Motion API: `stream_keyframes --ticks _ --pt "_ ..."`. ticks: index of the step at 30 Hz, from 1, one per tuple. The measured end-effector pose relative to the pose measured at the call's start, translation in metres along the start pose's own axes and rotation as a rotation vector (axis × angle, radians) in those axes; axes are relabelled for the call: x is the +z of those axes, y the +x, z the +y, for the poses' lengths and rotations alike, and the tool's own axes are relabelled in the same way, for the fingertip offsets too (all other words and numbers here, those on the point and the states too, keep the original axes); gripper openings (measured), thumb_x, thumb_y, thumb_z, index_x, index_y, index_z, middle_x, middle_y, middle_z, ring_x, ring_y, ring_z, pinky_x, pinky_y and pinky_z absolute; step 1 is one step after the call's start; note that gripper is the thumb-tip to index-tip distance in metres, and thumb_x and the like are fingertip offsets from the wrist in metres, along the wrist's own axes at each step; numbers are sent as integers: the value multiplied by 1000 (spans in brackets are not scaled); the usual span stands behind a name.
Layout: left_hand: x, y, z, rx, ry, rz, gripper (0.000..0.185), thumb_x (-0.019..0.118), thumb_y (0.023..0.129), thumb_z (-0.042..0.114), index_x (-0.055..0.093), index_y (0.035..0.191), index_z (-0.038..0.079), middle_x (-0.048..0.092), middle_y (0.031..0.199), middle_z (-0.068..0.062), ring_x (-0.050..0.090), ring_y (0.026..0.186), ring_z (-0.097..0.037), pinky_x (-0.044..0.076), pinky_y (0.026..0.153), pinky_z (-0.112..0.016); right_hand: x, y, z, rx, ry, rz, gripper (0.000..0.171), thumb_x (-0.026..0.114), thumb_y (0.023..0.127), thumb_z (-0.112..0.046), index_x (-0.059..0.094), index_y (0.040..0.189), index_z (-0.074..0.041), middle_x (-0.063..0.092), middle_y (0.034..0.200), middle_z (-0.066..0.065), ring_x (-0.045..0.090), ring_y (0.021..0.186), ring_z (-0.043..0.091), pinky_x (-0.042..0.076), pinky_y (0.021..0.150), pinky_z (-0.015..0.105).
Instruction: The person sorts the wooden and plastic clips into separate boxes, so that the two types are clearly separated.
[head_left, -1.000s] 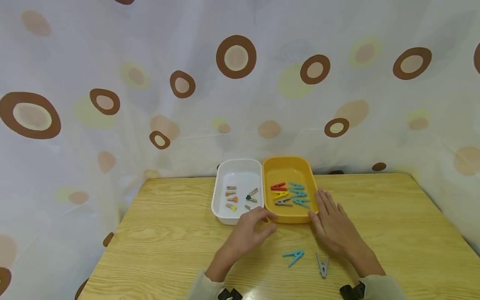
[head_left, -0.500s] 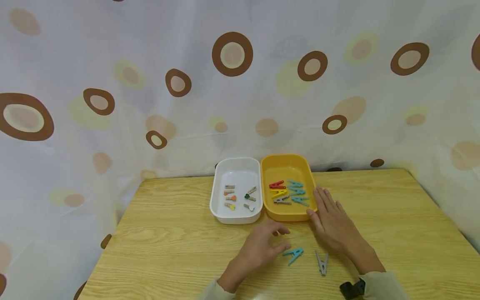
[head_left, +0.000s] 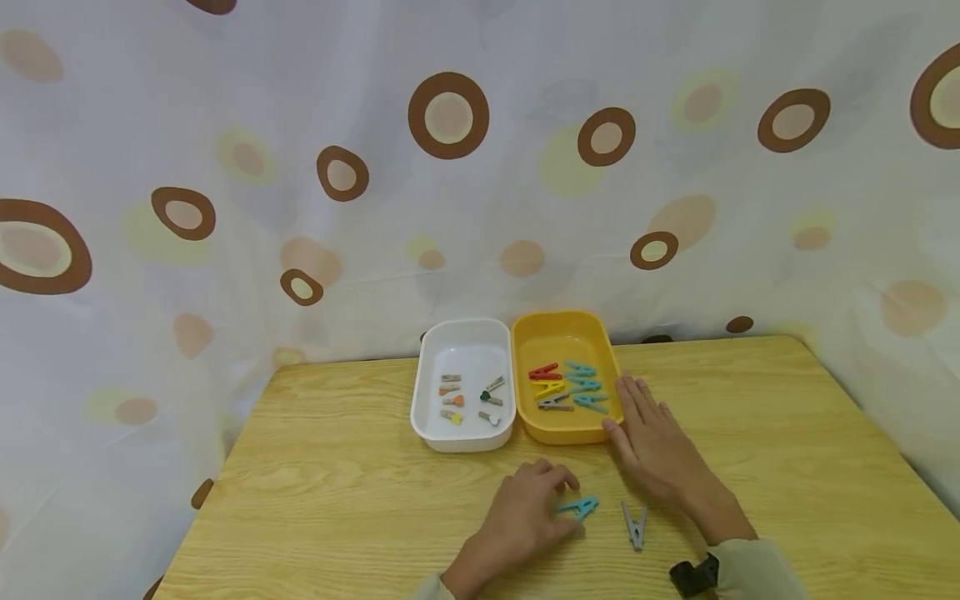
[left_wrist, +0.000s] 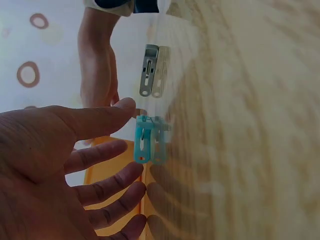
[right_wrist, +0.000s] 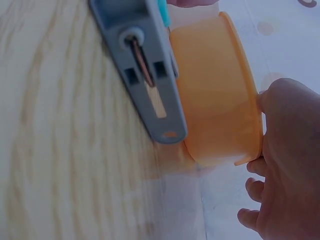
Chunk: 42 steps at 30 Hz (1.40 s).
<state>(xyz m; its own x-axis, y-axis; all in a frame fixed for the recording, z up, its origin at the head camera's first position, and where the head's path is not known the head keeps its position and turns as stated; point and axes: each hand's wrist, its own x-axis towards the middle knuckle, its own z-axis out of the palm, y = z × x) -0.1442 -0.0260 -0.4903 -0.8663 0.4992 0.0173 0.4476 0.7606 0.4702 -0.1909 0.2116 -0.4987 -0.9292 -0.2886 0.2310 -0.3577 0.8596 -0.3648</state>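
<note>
My left hand (head_left: 522,517) reaches over the table beside a light blue plastic clothespin (head_left: 583,507). In the left wrist view its thumb and fingers are spread apart, with the blue clothespin (left_wrist: 143,140) just past the tips and not gripped. My right hand (head_left: 663,454) rests with fairly straight fingers against the right front edge of the yellow tray (head_left: 566,436). Between the hands, nearer the front, lies a grey clothespin (head_left: 635,527), large in the right wrist view. The yellow tray contains red, yellow, grey and several blue clothespins (head_left: 587,384).
Left of the yellow tray, touching it, stands a white tray (head_left: 465,446) with several small wooden clothespins (head_left: 454,401), some with coloured ornaments. Both trays sit near the wooden table's (head_left: 337,467) back edge, in front of a patterned curtain (head_left: 487,208).
My left hand has moved from the front of the trays toward me, down to the blue clothespin on the table. My right hand stays at the yellow tray; the head view has shifted slightly.
</note>
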Motion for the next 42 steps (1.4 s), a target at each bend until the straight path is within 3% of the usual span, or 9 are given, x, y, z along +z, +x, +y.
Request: stream_keyframes --ticks 9,19,28,42 --pt "1 -3 -1 57 60 3 35 91 80 33 71 107 27 61 96 12 52 88 -4 44 72 -25 0 1 -2 4 5 -5 72 36 112 -41 12 162 4 13 169 23 13 154 43 21 117 68" --pt "2 -2 -1 54 44 16 27 89 82 22 73 102 25 59 89 14 50 82 -2 45 73 -27 -1 1 -3 5 18 -2 72 36 112 -40 12 162 5 13 169 24 13 154 44 21 117 68" --pt "-2 -2 -2 32 41 -6 24 85 84 17 75 103 27 60 93 15 54 87 -2 49 81 -33 0 0 -3 9 14 -2 72 36 112 -41 11 162 4 13 168 24 13 154 44 21 117 67" --pt "-14 -3 -5 42 22 38 25 84 86 19 75 109 23 62 105 14 58 100 -3 50 88 -31 0 1 -3 6 4 4 71 36 112 -41 11 162 4 14 168 25 14 154 45 22 116 68"
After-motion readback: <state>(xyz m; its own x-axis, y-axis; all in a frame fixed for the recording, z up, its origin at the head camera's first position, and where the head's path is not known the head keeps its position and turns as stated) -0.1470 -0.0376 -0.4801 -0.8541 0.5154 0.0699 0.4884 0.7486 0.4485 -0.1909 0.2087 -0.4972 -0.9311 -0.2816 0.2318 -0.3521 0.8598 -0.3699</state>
